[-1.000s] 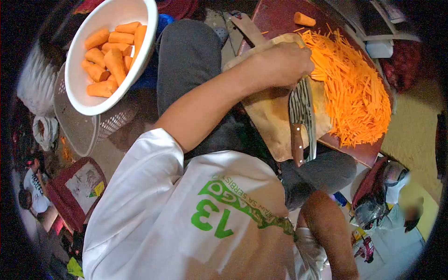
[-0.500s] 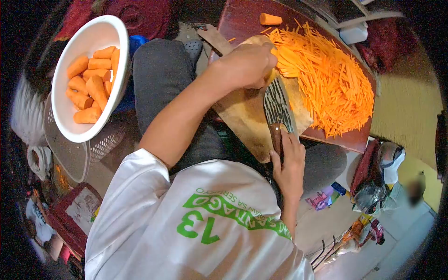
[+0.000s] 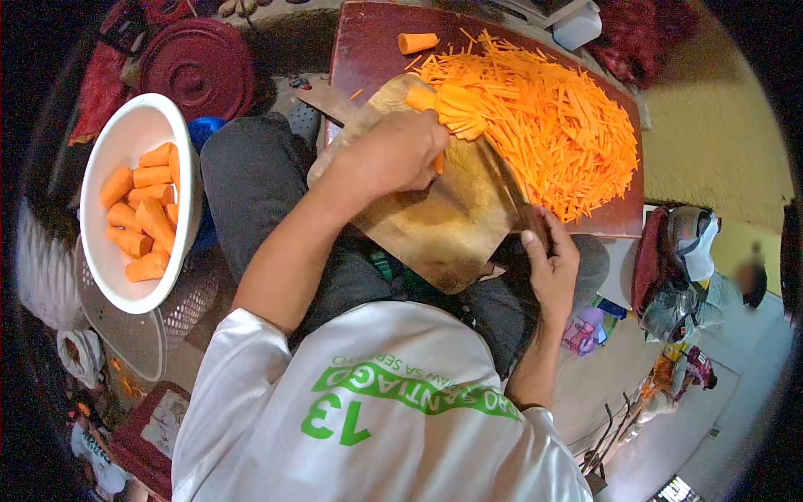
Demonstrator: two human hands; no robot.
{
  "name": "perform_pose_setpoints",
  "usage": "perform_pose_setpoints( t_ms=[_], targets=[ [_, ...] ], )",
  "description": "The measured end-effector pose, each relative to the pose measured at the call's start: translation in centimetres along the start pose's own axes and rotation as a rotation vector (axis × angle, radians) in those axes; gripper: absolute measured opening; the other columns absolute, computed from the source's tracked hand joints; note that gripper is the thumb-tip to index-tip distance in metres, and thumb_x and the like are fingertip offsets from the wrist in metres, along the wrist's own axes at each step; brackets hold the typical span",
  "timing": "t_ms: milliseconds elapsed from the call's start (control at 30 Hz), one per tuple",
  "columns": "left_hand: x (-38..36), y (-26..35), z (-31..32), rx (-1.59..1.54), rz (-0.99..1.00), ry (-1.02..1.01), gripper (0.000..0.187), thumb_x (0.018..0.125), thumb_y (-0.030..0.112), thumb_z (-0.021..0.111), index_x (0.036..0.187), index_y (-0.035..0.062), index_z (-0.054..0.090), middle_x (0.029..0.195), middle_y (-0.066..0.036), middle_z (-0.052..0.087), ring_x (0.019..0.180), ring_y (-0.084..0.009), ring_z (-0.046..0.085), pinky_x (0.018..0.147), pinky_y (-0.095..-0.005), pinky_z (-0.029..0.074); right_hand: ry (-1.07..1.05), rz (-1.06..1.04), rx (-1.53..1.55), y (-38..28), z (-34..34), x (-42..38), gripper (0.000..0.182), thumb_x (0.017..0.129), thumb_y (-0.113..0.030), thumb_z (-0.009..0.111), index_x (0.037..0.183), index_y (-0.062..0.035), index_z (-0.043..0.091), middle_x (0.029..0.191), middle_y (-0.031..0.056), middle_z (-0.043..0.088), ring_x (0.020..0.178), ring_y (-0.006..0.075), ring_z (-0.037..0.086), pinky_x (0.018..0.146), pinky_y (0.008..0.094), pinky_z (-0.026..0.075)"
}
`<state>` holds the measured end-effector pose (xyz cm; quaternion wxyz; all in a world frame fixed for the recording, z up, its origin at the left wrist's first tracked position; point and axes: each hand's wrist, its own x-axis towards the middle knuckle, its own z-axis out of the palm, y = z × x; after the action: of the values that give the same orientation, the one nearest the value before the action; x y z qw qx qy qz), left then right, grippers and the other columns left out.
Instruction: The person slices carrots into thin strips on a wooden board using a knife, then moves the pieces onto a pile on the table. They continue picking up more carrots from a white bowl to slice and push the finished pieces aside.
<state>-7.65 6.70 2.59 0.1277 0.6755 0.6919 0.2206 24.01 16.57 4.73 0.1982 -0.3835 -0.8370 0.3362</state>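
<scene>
My left hand (image 3: 397,152) is closed over the cutting board (image 3: 464,209), with bits of a carrot piece (image 3: 439,162) showing at its fingers. Beside its knuckles, overlapping carrot slices (image 3: 458,110) lie at the board's upper edge. In my right hand (image 3: 554,259) is the handle of a knife (image 3: 502,180). Its blade is seen nearly edge-on and blurred, between the board and a large heap of carrot strips (image 3: 560,125). What the left fingers grip is partly hidden.
The heap rests on a dark red table (image 3: 368,42), with a carrot chunk (image 3: 417,43) behind it. Peeled carrots (image 3: 154,222) fill a white basin (image 3: 94,251) at the left. A wide flat blade (image 3: 328,104) pokes out beyond the board. A red lid (image 3: 196,69) is at the upper left.
The view has shifted. The knife has swung away from my left hand, and its broad face has turned nearly edge-on. My left hand has drawn back slightly, exposing more slices.
</scene>
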Motion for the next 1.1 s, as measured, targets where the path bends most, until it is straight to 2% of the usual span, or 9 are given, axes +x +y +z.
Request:
perform_pose_setpoints(
  t_ms=[167,267,333,400,667,767,867,967,1100],
  targets=[
    [0.1,1.1,1.7,0.009,0.105,0.055,0.020,0.081,0.019,0.081,0.087,0.0013,0.073,0.096,-0.021,0.073,0.088,-0.0413,0.074,0.080,-0.0518,0.059,0.000,0.258,0.355,-1.2,-0.5,-0.7,0.047,0.107,-0.014,0.065,0.151,0.0013,0.059,0.109,0.0050,0.071,0.085,0.0122,0.064,0.076,0.0290,0.054],
    [0.1,2.0,1.9,0.000,0.104,-0.035,0.028,0.084,0.020,0.079,0.103,-0.0008,0.074,0.112,-0.026,0.071,0.099,-0.0458,0.073,0.090,-0.0574,0.056,-0.052,0.275,0.366,-3.1,0.2,-2.5,0.050,0.108,-0.015,0.064,0.155,0.0000,0.055,0.099,0.0013,0.067,0.072,0.0081,0.056,0.064,0.0257,0.050],
    [-0.2,2.5,2.4,0.055,0.122,-0.027,0.030,0.084,0.017,0.078,0.107,-0.0020,0.073,0.113,-0.026,0.071,0.104,-0.0443,0.072,0.095,-0.0585,0.054,-0.148,0.207,0.155,-3.8,0.1,-3.3,0.048,0.106,-0.010,0.063,0.153,0.0012,0.056,0.119,0.0148,0.074,0.100,0.0261,0.072,0.089,0.0373,0.057],
    [-0.5,3.2,2.5,0.068,0.108,-0.061,0.032,0.085,0.014,0.076,0.112,-0.0029,0.072,0.115,-0.025,0.070,0.109,-0.0428,0.070,0.100,-0.0582,0.051,-0.174,0.091,0.047,-5.0,0.3,-3.7,0.045,0.104,-0.006,0.062,0.149,0.0011,0.058,0.143,0.0276,0.066,0.136,0.0423,0.063,0.115,0.0461,0.048],
    [-3.1,6.3,2.5,0.240,0.038,-0.103,0.039,0.088,0.011,0.067,0.125,-0.0026,0.071,0.126,-0.023,0.065,0.124,-0.0399,0.062,0.106,-0.0527,0.045,-0.160,0.103,0.047,-6.4,-0.2,-5.7,0.047,0.103,-0.007,0.066,0.149,-0.0019,0.058,0.139,0.0265,0.067,0.129,0.0430,0.067,0.109,0.0458,0.053],
    [-4.0,6.8,3.7,0.249,0.128,0.129,0.033,0.099,0.028,0.067,0.112,-0.0026,0.073,0.108,-0.018,0.066,0.107,-0.0357,0.063,0.096,-0.0478,0.044,-0.110,0.043,0.039,-5.6,0.3,-5.7,0.046,0.103,-0.008,0.067,0.147,-0.0019,0.059,0.139,0.0262,0.067,0.128,0.0446,0.067,0.106,0.0468,0.055],
    [-4.2,6.7,4.2,0.191,0.106,0.122,0.035,0.101,0.030,0.066,0.112,-0.0026,0.073,0.110,-0.017,0.065,0.109,-0.0349,0.060,0.095,-0.0479,0.044,-0.179,0.099,-0.002,-6.2,0.0,-5.5,0.046,0.104,-0.010,0.067,0.148,-0.0010,0.057,0.136,0.0259,0.068,0.124,0.0461,0.068,0.103,0.0480,0.057],
    [-4.1,6.5,3.5,0.164,0.169,0.114,0.031,0.098,0.024,0.066,0.114,-0.0020,0.074,0.112,-0.015,0.064,0.109,-0.0342,0.058,0.095,-0.0476,0.044,-0.211,-0.072,-0.020,-5.3,0.4,-5.7,0.051,0.103,-0.012,0.067,0.151,0.0005,0.053,0.134,0.0265,0.068,0.118,0.0463,0.070,0.097,0.0508,0.060],
    [-4.2,6.4,4.1,0.172,0.226,0.074,0.028,0.093,0.016,0.065,0.113,-0.0016,0.075,0.113,-0.014,0.063,0.109,-0.0341,0.057,0.096,-0.0473,0.045,-0.277,-0.059,-0.133,-6.6,0.1,-6.1,0.049,0.104,-0.008,0.064,0.150,0.0062,0.052,0.129,0.0310,0.067,0.117,0.0480,0.069,0.094,0.0508,0.059]
  ],
)
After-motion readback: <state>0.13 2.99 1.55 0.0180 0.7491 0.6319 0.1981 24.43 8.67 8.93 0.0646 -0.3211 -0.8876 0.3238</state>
